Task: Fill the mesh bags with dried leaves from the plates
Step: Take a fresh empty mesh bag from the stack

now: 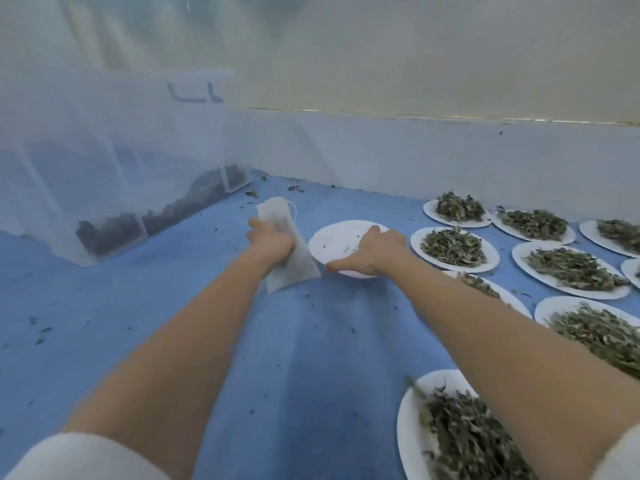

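Note:
My left hand (272, 242) grips a small white mesh bag (292, 261) around its middle; the bag stands upright on the blue cloth with its drawstring top above my fist. My right hand (369, 252) lies over the near rim of a white plate (341, 237) that holds only a few leaf crumbs, thumb stretched toward the bag. To the right, several white plates carry heaps of dried green leaves, such as the nearest one beside my right hand (453, 249).
A large white mesh enclosure (114, 168) with dark leaves at its bottom stands at the left. A low white wall (415, 154) borders the back. Leaf crumbs are scattered over the blue cloth (311, 358). More leaf plates (446, 434) sit under my right forearm.

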{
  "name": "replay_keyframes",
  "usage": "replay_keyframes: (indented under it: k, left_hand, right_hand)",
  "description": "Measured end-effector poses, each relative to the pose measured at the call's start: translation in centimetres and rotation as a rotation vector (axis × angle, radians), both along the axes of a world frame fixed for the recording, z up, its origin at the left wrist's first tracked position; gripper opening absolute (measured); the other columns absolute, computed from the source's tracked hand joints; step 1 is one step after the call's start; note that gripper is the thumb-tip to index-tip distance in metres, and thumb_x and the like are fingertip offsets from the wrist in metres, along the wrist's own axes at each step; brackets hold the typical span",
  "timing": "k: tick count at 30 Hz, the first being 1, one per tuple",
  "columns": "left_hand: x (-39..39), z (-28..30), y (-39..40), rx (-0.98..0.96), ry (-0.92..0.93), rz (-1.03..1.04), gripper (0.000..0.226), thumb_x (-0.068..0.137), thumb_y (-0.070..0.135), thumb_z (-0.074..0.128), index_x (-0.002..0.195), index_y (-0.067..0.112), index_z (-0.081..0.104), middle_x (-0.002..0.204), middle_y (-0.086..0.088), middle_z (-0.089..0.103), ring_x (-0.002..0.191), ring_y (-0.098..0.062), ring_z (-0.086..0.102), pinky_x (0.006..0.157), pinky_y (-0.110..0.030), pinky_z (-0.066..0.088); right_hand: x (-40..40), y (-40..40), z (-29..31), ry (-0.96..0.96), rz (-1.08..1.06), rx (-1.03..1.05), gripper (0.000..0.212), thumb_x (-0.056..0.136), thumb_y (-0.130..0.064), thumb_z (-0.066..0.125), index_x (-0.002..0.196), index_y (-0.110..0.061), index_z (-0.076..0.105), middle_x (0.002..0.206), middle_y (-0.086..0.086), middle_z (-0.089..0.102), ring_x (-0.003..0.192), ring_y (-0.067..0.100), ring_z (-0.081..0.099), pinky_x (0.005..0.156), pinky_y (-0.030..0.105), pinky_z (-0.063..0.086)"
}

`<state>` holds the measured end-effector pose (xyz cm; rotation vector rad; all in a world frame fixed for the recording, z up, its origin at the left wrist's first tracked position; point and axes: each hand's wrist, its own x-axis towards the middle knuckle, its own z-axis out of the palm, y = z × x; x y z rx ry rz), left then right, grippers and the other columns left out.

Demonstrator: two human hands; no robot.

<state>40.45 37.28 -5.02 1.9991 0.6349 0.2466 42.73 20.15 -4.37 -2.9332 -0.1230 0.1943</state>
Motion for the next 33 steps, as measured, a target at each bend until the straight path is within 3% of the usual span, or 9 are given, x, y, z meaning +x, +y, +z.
replay_keyframes:
  k: [4, 6, 8, 12, 15, 20, 24, 29, 33]
  left_hand:
    - [2.6, -2.2, -0.4, -0.039, -0.067, -0.032, 0.102, 0.082, 0.029, 0.068, 0.145, 0.009, -0.009, 0.142, -0.019, 0.03, 0.126, -0.033, 0.04, 0.099, -0.041, 0.04]
    - [3.0, -2.6, -0.7, -0.043, -0.071, -0.069, 0.104, 0.082, 0.034, 0.068, 0.146, 0.01, -0.01, 0.144, -0.017, 0.029, 0.127, -0.031, 0.038, 0.096, -0.036, 0.04]
    - [2.7, -2.4, -1.1, 0.049, -0.056, -0.086, 0.096, 0.082, 0.037, 0.066, 0.146, 0.009, 0.0, 0.144, -0.016, 0.027, 0.127, -0.03, 0.038, 0.088, -0.032, 0.039]
    - [-0.5, -0.3, -2.3, 0.406, -0.039, -0.079, 0.067, 0.088, 0.04, 0.056, 0.14, 0.007, 0.027, 0.142, -0.016, 0.028, 0.128, -0.032, 0.034, 0.099, -0.037, 0.033]
    - [-5.3, 1.8, -4.5, 0.421, -0.136, -0.24, 0.049, 0.088, 0.024, 0.056, 0.133, 0.012, 0.041, 0.137, -0.01, 0.033, 0.12, -0.025, 0.04, 0.094, -0.032, 0.039]
    - [-15.7, 4.8, -9.4, 0.276, -0.219, -0.511, 0.028, 0.087, 0.011, 0.055, 0.114, 0.017, 0.058, 0.107, 0.007, 0.058, 0.088, -0.01, 0.052, 0.069, -0.019, 0.041]
    - [-23.8, 5.8, -13.4, 0.229, -0.227, -0.665, 0.02, 0.086, 0.015, 0.058, 0.103, 0.025, 0.058, 0.095, 0.013, 0.059, 0.081, -0.008, 0.055, 0.074, -0.026, 0.049]
    - [-31.2, 4.6, -18.8, 0.336, -0.24, -0.816, 0.019, 0.085, 0.019, 0.057, 0.101, 0.028, 0.059, 0.093, 0.016, 0.06, 0.073, 0.004, 0.051, 0.061, -0.008, 0.04]
    - [-34.7, 2.4, -20.9, 0.403, -0.266, -0.802, 0.02, 0.087, 0.018, 0.056, 0.106, 0.024, 0.059, 0.097, 0.013, 0.058, 0.077, 0.009, 0.048, 0.065, -0.001, 0.036]
  right_hand:
    - [2.2, 0.1, -2.4, 0.02, -0.1, -0.001, 0.135, 0.056, -0.083, 0.059, 0.149, -0.003, 0.002, 0.146, 0.024, 0.025, 0.134, 0.038, 0.023, 0.105, 0.037, 0.026]
    - [2.3, -0.1, -3.1, 0.036, -0.122, 0.011, 0.134, 0.06, -0.083, 0.057, 0.149, -0.004, -0.004, 0.148, 0.028, 0.017, 0.137, 0.039, 0.017, 0.111, 0.039, 0.02]
    - [2.0, -0.4, -3.2, 0.033, -0.118, 0.044, 0.13, 0.064, -0.082, 0.055, 0.149, -0.005, -0.005, 0.148, 0.03, 0.011, 0.138, 0.04, 0.013, 0.112, 0.04, 0.017]
    - [-0.7, -1.0, -1.6, -0.052, -0.036, 0.137, 0.114, 0.072, -0.078, 0.051, 0.148, -0.006, 0.006, 0.145, 0.028, 0.018, 0.136, 0.039, 0.017, 0.111, 0.04, 0.02]
    - [-5.2, -2.3, 0.7, -0.105, 0.08, 0.242, 0.104, 0.076, -0.073, 0.052, 0.147, -0.008, 0.014, 0.141, 0.023, 0.027, 0.133, 0.036, 0.025, 0.107, 0.04, 0.026]
    - [-15.9, -7.6, 4.1, -0.153, 0.281, 0.217, 0.096, 0.078, -0.07, 0.05, 0.148, -0.013, 0.016, 0.143, 0.018, 0.03, 0.132, 0.032, 0.03, 0.105, 0.042, 0.032]
    - [-25.1, -12.9, 5.5, -0.107, 0.32, 0.187, 0.1, 0.077, -0.073, 0.046, 0.151, -0.017, 0.007, 0.154, 0.012, 0.018, 0.139, 0.027, 0.022, 0.107, 0.038, 0.028]
    - [-33.5, -18.9, 5.1, -0.121, 0.335, 0.15, 0.094, 0.076, -0.071, 0.048, 0.149, -0.02, 0.016, 0.151, 0.008, 0.028, 0.138, 0.022, 0.025, 0.102, 0.03, 0.028]
    - [-37.7, -21.8, 3.2, -0.063, 0.347, 0.092, 0.091, 0.077, -0.072, 0.046, 0.148, -0.019, 0.021, 0.15, 0.002, 0.03, 0.136, 0.016, 0.027, 0.104, 0.029, 0.027]
